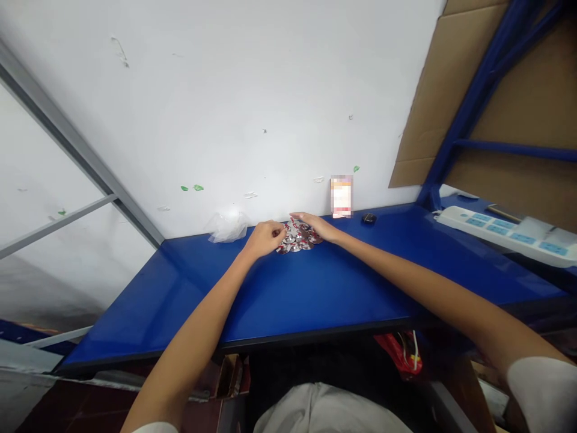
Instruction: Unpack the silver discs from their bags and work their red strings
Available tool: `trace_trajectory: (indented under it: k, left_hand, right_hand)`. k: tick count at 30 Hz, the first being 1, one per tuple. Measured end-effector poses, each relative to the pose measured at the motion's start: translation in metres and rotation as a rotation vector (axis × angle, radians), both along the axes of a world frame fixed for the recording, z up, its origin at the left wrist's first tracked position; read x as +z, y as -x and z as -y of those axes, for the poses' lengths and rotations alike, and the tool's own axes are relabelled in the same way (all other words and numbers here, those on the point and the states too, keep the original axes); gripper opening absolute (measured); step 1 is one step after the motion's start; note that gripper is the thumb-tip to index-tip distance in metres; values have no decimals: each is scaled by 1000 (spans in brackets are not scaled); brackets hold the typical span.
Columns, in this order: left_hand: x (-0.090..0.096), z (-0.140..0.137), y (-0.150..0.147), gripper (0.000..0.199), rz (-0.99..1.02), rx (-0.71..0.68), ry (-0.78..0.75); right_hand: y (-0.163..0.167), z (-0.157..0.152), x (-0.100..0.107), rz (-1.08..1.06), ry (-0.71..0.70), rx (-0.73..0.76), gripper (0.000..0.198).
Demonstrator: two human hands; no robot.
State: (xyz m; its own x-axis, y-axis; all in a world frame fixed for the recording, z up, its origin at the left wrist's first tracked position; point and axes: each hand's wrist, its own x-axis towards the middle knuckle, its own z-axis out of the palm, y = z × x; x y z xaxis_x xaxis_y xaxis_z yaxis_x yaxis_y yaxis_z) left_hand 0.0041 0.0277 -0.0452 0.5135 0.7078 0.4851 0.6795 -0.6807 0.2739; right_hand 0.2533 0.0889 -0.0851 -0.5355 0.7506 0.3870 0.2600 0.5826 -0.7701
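A heap of small, round, shiny disc-like pieces with red, white and dark patterns (295,245) lies on the blue tabletop (288,288) near the wall. At its left edge is my left hand (265,238), its fingers curled and thumb pressed in. What those fingers hold, if anything, is too small to make out. My right hand (318,226) rests along the heap's right and far side, fingers stretched out and touching or just over the pieces. Part of the heap is hidden by both hands. Left of my left hand sits a crumpled clear plastic bag (229,226).
Against the wall stands a small blurred box (341,197), with a small black object (368,219) to its right. A white power strip (509,233) lies at the far right beside a blue metal frame (469,108). A red bag (401,355) hangs below the table edge.
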Motion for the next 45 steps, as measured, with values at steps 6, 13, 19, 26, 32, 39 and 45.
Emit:
trace_trajectory:
  k: [6,13,19,26,32,39,45]
  left_hand:
    - [1,4,-7,32,-53,5,-58]
    - [-3,13,-23,21,-67,-41,-97]
    - [-11,14,-30,18,-77,-100,-75]
    - [-13,11,-28,19,-93,-89,-62]
    - [-12,11,-25,21,-56,-78,-45]
    - [-23,16,-40,32,-205,-347,-52]
    - [-36,-5,-35,39,-266,-402,-87]
  right_hand:
    - [-41,19,-1,103,-90,-75,43]
    - [-66,34,7,356,-374,-52,40]
    - [-64,34,10,406,-394,-80,32]
    - [-56,26,-5,408,-383,-99,17]
    - [-59,36,9,255,-347,-102,23]
    - [-58,37,7,228,-324,-158,16]
    - [-61,33,4,254,-311,-197,12]
